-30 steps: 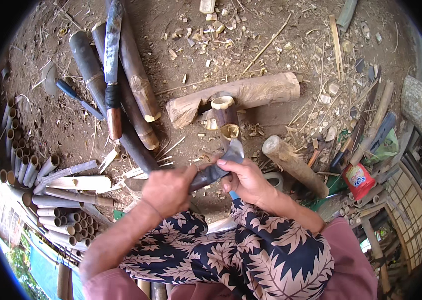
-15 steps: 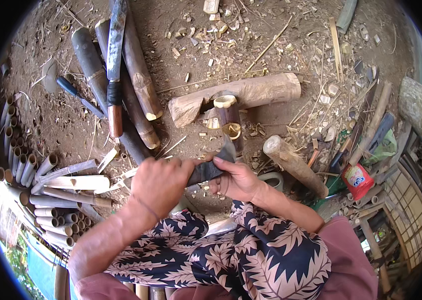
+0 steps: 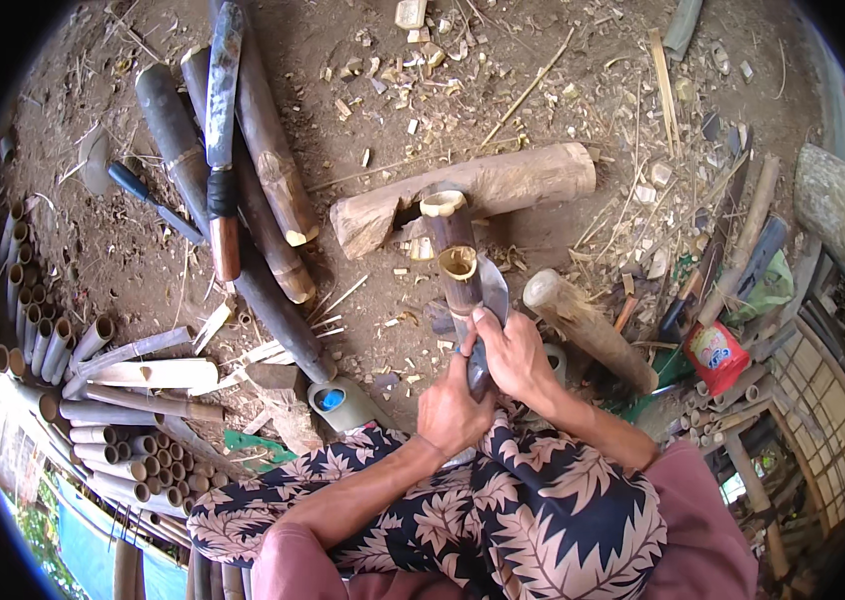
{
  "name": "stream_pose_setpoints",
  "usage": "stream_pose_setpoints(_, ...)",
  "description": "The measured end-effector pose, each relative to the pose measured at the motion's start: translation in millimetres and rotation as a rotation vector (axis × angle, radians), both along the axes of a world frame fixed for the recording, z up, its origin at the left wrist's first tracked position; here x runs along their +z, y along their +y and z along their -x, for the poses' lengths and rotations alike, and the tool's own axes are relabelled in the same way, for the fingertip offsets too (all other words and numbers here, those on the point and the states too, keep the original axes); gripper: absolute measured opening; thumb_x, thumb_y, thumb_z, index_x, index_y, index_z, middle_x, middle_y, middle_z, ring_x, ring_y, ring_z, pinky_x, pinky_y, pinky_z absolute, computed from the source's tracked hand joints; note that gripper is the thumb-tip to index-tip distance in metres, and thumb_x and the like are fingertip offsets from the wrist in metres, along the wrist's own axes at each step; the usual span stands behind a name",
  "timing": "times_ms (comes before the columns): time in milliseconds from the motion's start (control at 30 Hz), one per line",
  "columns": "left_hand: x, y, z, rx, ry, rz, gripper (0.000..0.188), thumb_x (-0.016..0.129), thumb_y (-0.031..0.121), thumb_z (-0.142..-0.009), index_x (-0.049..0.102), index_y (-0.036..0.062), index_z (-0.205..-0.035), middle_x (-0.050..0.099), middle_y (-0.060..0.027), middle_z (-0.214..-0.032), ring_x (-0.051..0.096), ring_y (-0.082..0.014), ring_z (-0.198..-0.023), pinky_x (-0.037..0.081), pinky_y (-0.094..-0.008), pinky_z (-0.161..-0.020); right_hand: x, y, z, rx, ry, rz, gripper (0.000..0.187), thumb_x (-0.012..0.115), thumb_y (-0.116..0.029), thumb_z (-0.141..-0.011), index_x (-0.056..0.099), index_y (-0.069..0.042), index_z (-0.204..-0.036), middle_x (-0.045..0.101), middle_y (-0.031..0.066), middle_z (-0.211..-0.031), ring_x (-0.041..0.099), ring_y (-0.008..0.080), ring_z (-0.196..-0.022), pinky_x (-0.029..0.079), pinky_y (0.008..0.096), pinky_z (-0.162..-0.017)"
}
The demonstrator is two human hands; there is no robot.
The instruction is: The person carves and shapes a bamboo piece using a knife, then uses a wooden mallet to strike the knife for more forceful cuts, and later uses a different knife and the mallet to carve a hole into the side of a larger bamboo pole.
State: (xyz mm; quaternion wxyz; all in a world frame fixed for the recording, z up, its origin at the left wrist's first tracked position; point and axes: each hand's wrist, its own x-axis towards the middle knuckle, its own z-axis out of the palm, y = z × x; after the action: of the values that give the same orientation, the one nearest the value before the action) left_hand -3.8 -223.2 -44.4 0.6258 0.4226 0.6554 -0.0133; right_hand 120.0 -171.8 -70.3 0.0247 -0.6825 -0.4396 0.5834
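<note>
A dark bamboo piece (image 3: 451,225) leans on a notched log, with a pale trimmed rim and a carved opening (image 3: 459,262) in its upper side. Along its right side a knife's broad grey blade (image 3: 494,287) points away from me. My right hand (image 3: 518,355) is closed round the knife, its thumb near the base of the blade. My left hand (image 3: 455,410) is closed at the near end of the dark handle (image 3: 480,372). The bamboo's near end reaches my fingers; whether they also grip it is hidden.
The pale log (image 3: 533,190) lies crosswise on chip-strewn ground. A large knife (image 3: 225,130) rests on long bamboo poles (image 3: 278,150) at left. Cut bamboo tubes (image 3: 133,455) are piled at lower left. A short wooden post (image 3: 583,325) and a red packet (image 3: 715,358) are at right.
Both hands have swung the knife from a slanting position to one pointing away from me beside the bamboo. My left hand has moved right and nearer my lap; a grey container at lower left now shows.
</note>
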Motion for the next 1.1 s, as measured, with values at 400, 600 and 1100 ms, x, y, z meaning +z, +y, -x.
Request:
stream_pose_setpoints(400,16,139,107,-0.825,0.354,-0.363,0.025,0.073,0.031,-0.076,0.070,0.0080,-0.086,0.069,-0.0128,-0.076,0.070,-0.0275,-0.068,0.056,-0.0395,-0.064,-3,28,51,-1.036,1.081,0.463,0.020,0.051,-0.014,-0.099,0.055,-0.001,-0.113,0.066,0.0171,-0.108,0.067,0.0236,-0.072,0.059,0.0376,-0.071)
stream_pose_setpoints(600,63,239,25,-1.452,0.415,-0.296,0.011,0.068,0.021,-0.081,0.073,0.0131,-0.076,0.071,-0.0074,-0.076,0.071,-0.0215,-0.074,0.054,-0.0336,-0.064,-6,35,35,-1.507,1.554,0.677,0.038,0.036,-0.033,-0.105,0.058,-0.004,-0.114,0.068,0.0160,-0.103,0.069,0.0278,-0.084,0.057,0.0474,-0.087)
stream_pose_setpoints(1100,56,93,54,-0.438,-0.390,0.289,0.098,0.054,0.073,-0.084,0.044,-0.0103,-0.135,0.062,-0.0276,-0.113,0.066,-0.0335,-0.100,0.053,-0.0406,-0.087,59,15,-32,-0.270,0.506,-0.011,0.044,0.049,-0.021,-0.100,0.044,-0.003,-0.140,0.065,0.0109,-0.099,0.062,0.0189,-0.083,0.050,0.0327,-0.076)
